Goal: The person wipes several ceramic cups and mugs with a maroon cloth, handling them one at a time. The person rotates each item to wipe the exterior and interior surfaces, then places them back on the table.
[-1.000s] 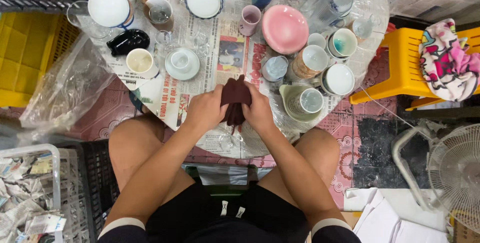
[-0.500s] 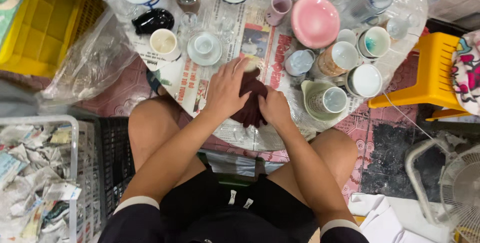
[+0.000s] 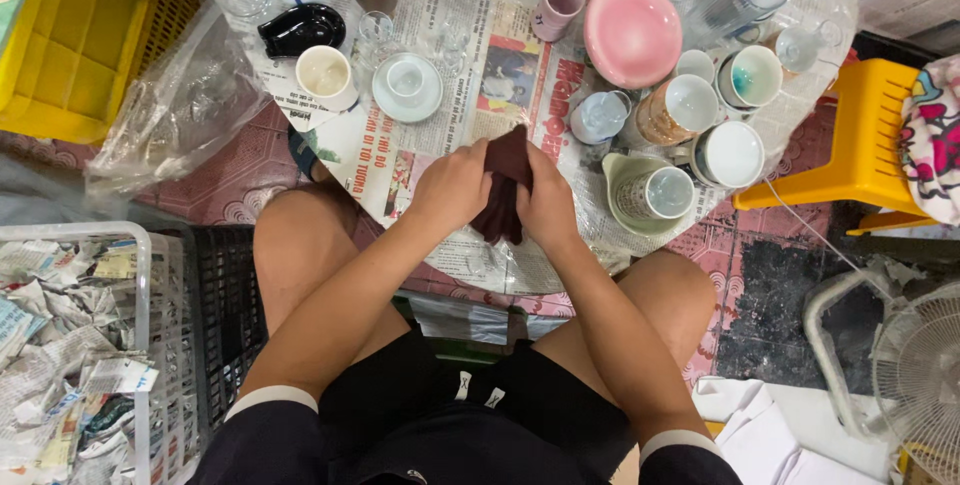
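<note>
A low round table (image 3: 440,160) covered in newspaper fills the upper part of the view, crowded with crockery: a pink plate (image 3: 632,33), a white cup on a saucer (image 3: 406,85), a black dish (image 3: 302,27), a green pitcher with a mug set inside it (image 3: 650,193), and several other cups and glasses. A yellow crate (image 3: 85,45) sits to the left, a yellow stool (image 3: 860,145) to the right, and a wire basket of crumpled newspaper (image 3: 70,345) stands by the person's left knee.

At the near edge of the table, both hands meet around a dark maroon cloth (image 3: 508,160). The left hand (image 3: 452,188) clenches it from the left, fingers curled over the fabric; the right hand (image 3: 548,205) grips it from the right, fingers wrapped the same way. The cloth stands roughly upright between them, its long axis running away from the person, one end poking out above the knuckles and the other hanging below, towards the table edge. Both hands are equally close to it, pressed together.
</note>
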